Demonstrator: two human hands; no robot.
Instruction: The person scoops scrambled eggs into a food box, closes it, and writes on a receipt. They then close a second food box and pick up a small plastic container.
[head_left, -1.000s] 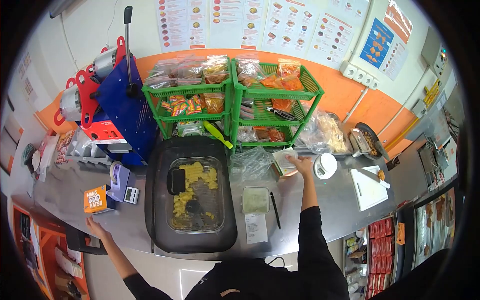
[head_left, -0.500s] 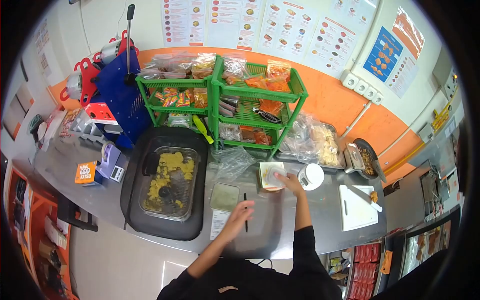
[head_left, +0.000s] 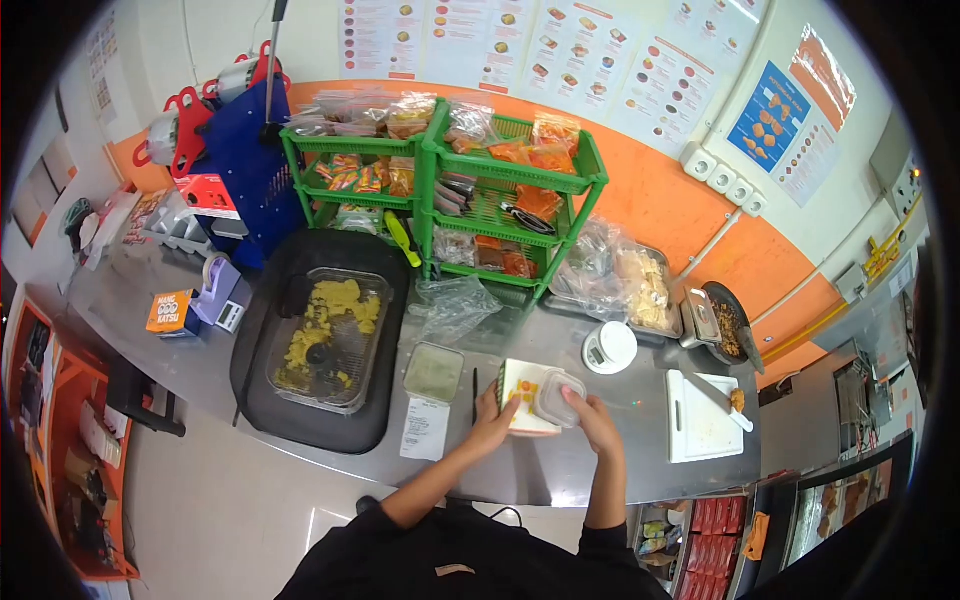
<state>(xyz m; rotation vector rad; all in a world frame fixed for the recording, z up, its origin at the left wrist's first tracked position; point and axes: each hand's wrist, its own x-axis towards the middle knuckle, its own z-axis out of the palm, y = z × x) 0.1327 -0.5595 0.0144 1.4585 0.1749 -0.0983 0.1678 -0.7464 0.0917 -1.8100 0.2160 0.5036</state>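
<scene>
My left hand (head_left: pixel 490 415) is closed on the near left side of a white box (head_left: pixel 522 384) with yellow and red marks, its thumb on top. In my right hand (head_left: pixel 598 422) is a small clear plastic tub (head_left: pixel 562 399), tilted against the box's right part. Whether the right fingers also grip the box is hidden. Left of the box lie a dark pen (head_left: pixel 475 390) and a printed slip of paper (head_left: pixel 425 430). Just above the slip stands a square container (head_left: pixel 433 373) with a greyish-green surface.
A white round scale (head_left: pixel 610 348) stands beyond my right hand. A knife lies on a white cutting board (head_left: pixel 700 430) at right. Left is a black tray (head_left: pixel 250 370) holding a clear container of yellow food (head_left: pixel 330 340). Green racks (head_left: pixel 510 180) with bagged goods stand behind a crumpled plastic bag (head_left: pixel 455 310).
My left hand has moved right and taken hold of the box. The box has come nearer my body, with the tub still in my right hand. The head view has shifted slightly.
</scene>
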